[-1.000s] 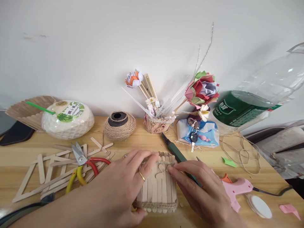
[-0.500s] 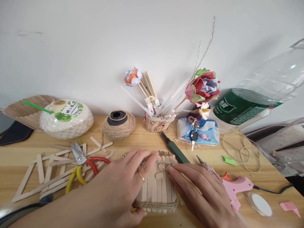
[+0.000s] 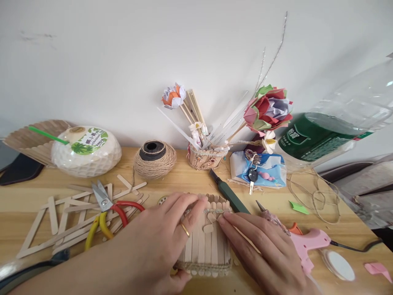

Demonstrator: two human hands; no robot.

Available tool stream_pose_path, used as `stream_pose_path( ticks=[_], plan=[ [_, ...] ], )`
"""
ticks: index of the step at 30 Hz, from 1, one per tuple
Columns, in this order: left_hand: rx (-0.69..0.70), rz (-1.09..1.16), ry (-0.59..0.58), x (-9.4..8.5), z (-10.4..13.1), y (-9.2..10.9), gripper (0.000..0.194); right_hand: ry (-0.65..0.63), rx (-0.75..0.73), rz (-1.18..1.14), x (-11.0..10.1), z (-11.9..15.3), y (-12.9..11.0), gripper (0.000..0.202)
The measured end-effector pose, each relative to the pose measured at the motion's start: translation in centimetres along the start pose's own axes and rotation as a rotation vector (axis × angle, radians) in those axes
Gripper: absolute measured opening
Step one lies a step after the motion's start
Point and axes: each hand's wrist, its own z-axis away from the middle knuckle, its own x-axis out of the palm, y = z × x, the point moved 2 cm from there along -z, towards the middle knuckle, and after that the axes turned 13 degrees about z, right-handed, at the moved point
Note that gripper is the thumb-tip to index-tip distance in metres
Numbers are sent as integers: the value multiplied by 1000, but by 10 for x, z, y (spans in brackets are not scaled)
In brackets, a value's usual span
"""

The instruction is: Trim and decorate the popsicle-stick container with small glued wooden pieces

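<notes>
Before me lies a small box made of craft sticks (image 3: 202,250), its rounded stick ends pointing up and down the view. Twine runs around its lower end and a beaded trim around the upper one. My left hand (image 3: 166,233), with a ring on it, wraps the box's left side, thumb at the bottom edge and fingers at the top. Two short cut stick pieces (image 3: 208,228) rest on the box's face. My right hand (image 3: 264,246) presses its closed fingertips against the upper right of the box, beside these pieces; its thumb is hidden.
Red-and-yellow scissors (image 3: 107,209) lie over loose craft sticks (image 3: 53,215) at left. Behind stand a twine spool (image 3: 156,164), a white coconut (image 3: 89,159) and a flower holder (image 3: 208,157). A green pen-like tool (image 3: 230,196) and a pink glue gun (image 3: 310,243) lie at right.
The whole view has shifted slightly, so most things appear a little further right. Both hands keep their places on the box, and nothing has been taken up or let go.
</notes>
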Motion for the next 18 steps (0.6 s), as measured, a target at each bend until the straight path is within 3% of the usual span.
stream_pose_path(
  ticks=[7,18],
  plan=[
    [-9,-29,-19,-1,0,1,84,77,11,27,1,-2,-3,44],
    [0,-69,5,-1,-3,4,84,23,28,74,0,-2,-8,41]
  ],
)
